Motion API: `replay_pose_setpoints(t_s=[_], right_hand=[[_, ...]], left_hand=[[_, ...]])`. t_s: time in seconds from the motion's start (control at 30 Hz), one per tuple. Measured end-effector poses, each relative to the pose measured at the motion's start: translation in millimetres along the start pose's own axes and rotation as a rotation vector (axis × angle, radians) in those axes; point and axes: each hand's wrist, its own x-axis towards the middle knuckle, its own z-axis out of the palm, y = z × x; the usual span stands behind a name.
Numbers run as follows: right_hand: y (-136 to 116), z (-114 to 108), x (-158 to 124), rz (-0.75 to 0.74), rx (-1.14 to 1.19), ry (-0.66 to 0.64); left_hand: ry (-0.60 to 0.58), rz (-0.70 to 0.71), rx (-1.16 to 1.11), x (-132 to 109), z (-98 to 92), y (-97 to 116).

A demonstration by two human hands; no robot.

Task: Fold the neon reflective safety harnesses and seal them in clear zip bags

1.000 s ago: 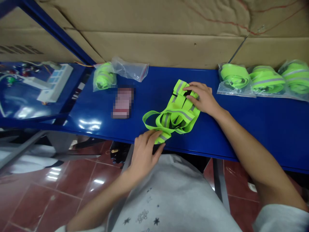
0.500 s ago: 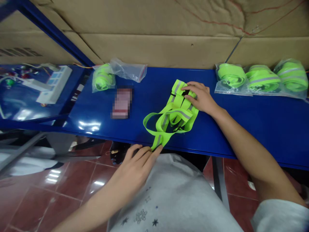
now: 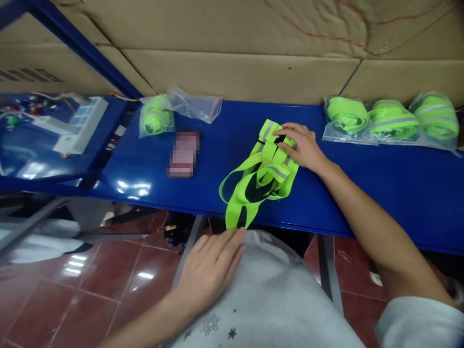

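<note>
A neon yellow-green reflective strap [image 3: 237, 197] with grey stripes lies loosely looped on the blue table [image 3: 213, 145]. At the table's front edge, my left hand [image 3: 212, 266] is closed on the strap's lower end, with the fingertips over it. My right hand [image 3: 299, 145] rests on the folded upper part of the strap, thumb and fingers bent around it. A black piece shows under the right fingers, partly hidden. The strap's loops hang between the two hands, and one bends down past the table edge.
Several bagged rolls of the same strap stand along the back: one roll [image 3: 157, 115] at left, others [image 3: 393, 120] at right. An opened plastic bag [image 3: 195, 106] lies beside the left roll. A blurred-out phone-like object [image 3: 184, 154] and a white power strip [image 3: 81, 125] are at left.
My left hand has pulled the lower strap end down and slightly toward my body, stretching the loops narrower over the table edge. The right hand has stayed in place.
</note>
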Motion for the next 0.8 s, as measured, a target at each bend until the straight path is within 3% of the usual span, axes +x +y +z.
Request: replay_pose_setpoints(t_s=[0.1, 0.17, 0.23, 0.33, 0.4, 0.53, 0.8], right_hand=[[0, 0, 0, 0.003, -0.009, 0.001], [-1, 0, -1, 0.007, -0.008, 0.005], [-1, 0, -1, 0.005, -0.003, 0.010], [-2, 0, -1, 0.000, 0.003, 0.020], [-2, 0, -1, 0.001, 0.000, 0.021], [-1, 1, -1, 0.010, -0.012, 0.013], [0, -1, -1, 0.036, -0.020, 0.023]], left_hand=[[0.167, -0.082, -0.090, 13, -13.6, -10], [0.215, -0.137, -0.094, 28, -19.9, -18], [0.143, -0.133, -0.033, 43, -20.1, -23], [-0.078, -0.021, 0.104, 61, -9.9, -26], [-0.155, 0.051, 0.175, 67, -0.4, -26], [-0.156, 0.065, 0.234, 64, 11.4, -24], [-0.054, 0.060, 0.144, 36, 8.0, -11]])
